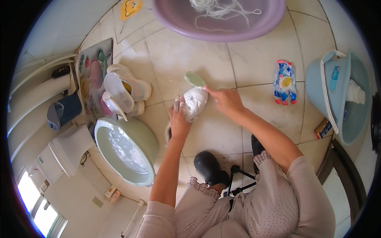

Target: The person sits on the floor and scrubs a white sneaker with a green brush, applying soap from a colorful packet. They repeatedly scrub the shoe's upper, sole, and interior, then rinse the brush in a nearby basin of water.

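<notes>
Over floor tiles (216, 139), the person's left hand (181, 121) gripped a white shoe (197, 102), the right hand (227, 102) clasped a green brush (193, 79), a green basin (147, 144) stood at eight o'clock

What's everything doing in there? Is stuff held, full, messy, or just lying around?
Shoe: held by the left hand.
Brush: gripped in the right hand.
Green basin: has foamy water in it.
Purple basin: has white strings in it.
White strings: loose, tangled.
Blue bucket: has something white inside.
Packet: lying on the floor.
</notes>
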The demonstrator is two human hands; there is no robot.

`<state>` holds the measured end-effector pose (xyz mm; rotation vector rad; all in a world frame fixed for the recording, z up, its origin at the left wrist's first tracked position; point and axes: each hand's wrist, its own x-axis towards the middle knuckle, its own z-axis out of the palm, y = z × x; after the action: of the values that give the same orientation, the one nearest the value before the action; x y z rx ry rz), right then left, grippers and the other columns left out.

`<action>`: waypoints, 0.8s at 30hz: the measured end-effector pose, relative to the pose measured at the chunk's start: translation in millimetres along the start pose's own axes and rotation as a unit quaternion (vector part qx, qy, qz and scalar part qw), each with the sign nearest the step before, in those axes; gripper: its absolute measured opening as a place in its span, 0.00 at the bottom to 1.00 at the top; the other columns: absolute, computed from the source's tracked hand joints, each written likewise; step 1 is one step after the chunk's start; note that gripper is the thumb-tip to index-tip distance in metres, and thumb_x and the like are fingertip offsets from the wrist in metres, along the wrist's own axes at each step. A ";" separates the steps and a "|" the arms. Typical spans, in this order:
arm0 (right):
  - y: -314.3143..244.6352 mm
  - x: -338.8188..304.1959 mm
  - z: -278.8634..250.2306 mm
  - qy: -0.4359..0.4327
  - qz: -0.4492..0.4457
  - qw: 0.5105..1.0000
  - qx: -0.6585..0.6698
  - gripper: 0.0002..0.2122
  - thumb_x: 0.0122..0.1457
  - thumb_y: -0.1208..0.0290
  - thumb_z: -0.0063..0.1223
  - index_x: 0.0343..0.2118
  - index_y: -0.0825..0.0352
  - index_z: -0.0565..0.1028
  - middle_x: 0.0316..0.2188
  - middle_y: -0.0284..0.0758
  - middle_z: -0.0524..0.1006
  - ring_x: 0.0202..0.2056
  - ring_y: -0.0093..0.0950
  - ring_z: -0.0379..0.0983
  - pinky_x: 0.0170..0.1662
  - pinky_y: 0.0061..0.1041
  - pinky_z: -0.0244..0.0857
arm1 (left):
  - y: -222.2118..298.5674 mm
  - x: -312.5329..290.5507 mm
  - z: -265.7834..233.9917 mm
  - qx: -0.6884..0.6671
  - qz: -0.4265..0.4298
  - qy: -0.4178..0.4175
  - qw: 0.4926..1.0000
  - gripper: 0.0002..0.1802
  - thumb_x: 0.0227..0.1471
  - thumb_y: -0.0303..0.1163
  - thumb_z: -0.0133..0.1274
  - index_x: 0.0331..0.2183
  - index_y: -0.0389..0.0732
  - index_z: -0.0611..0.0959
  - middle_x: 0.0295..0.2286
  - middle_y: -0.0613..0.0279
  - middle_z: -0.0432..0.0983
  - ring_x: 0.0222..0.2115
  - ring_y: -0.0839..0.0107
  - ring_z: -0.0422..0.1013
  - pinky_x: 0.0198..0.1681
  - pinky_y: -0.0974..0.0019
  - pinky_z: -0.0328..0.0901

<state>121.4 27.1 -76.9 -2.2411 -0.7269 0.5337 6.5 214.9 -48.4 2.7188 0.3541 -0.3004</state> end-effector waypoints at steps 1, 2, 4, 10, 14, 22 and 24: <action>7.8 -2.6 -0.4 -0.002 -0.003 1.000 -0.028 0.22 0.49 0.76 0.49 0.49 0.53 0.70 0.19 0.37 0.73 0.19 0.35 0.70 0.24 0.34 0.64 | -4.7 -4.3 -5.3 -0.023 0.025 0.011 0.999 0.53 0.27 0.34 0.66 0.56 0.36 0.59 0.49 0.46 0.62 0.45 0.47 0.62 0.49 0.53 0.58; 12.4 -6.1 -3.2 0.013 0.003 0.999 -0.034 0.22 0.48 0.76 0.49 0.49 0.52 0.70 0.18 0.36 0.73 0.18 0.35 0.69 0.23 0.34 0.63 | -5.0 -9.6 -12.9 0.000 0.016 0.008 1.000 0.52 0.28 0.35 0.66 0.56 0.36 0.59 0.49 0.46 0.62 0.44 0.47 0.62 0.49 0.52 0.59; 15.2 -21.3 -9.1 0.037 0.027 0.998 -0.048 0.22 0.47 0.77 0.49 0.49 0.52 0.71 0.18 0.35 0.72 0.18 0.33 0.69 0.22 0.33 0.63 | -2.8 -31.4 -25.8 0.038 -0.002 -0.009 0.999 0.52 0.29 0.37 0.66 0.55 0.35 0.58 0.50 0.45 0.62 0.44 0.47 0.63 0.47 0.52 0.60; -27.1 -33.9 -28.4 -0.052 -0.029 0.997 -0.048 0.29 0.48 0.79 0.46 0.55 0.51 0.63 0.19 0.38 0.71 0.19 0.34 0.70 0.22 0.31 0.65 | -30.5 -69.9 -14.7 0.044 -0.096 -0.040 0.994 0.43 0.34 0.40 0.63 0.51 0.33 0.65 0.45 0.44 0.67 0.40 0.47 0.65 0.43 0.54 0.64; -53.9 -66.9 12.6 -0.137 -0.072 0.985 -0.078 0.29 0.50 0.78 0.43 0.58 0.52 0.59 0.22 0.43 0.70 0.21 0.37 0.71 0.22 0.34 0.66 | 0.5 -54.7 1.5 0.036 -0.134 0.006 0.990 0.34 0.36 0.43 0.62 0.42 0.33 0.71 0.35 0.46 0.70 0.38 0.49 0.66 0.37 0.53 0.66; -46.8 -7.4 -3.3 -0.065 -0.086 0.981 -0.164 0.30 0.48 0.78 0.45 0.57 0.55 0.59 0.22 0.43 0.69 0.20 0.39 0.69 0.22 0.37 0.64 | 17.5 -49.8 10.3 0.026 -0.141 0.027 0.989 0.32 0.35 0.45 0.62 0.40 0.35 0.72 0.34 0.47 0.68 0.37 0.50 0.67 0.34 0.54 0.68; -58.5 -33.1 12.8 -0.122 -0.102 0.977 -0.143 0.30 0.47 0.79 0.45 0.57 0.54 0.59 0.21 0.44 0.70 0.22 0.40 0.71 0.23 0.37 0.64 | 8.8 -52.8 13.0 0.022 -0.161 -0.002 0.987 0.33 0.35 0.42 0.62 0.42 0.34 0.72 0.39 0.45 0.67 0.42 0.51 0.65 0.40 0.54 0.66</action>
<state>69.3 47.0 -37.3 -2.3481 -1.2123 0.6443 -43.1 191.1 -43.7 2.6968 0.7981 -0.4058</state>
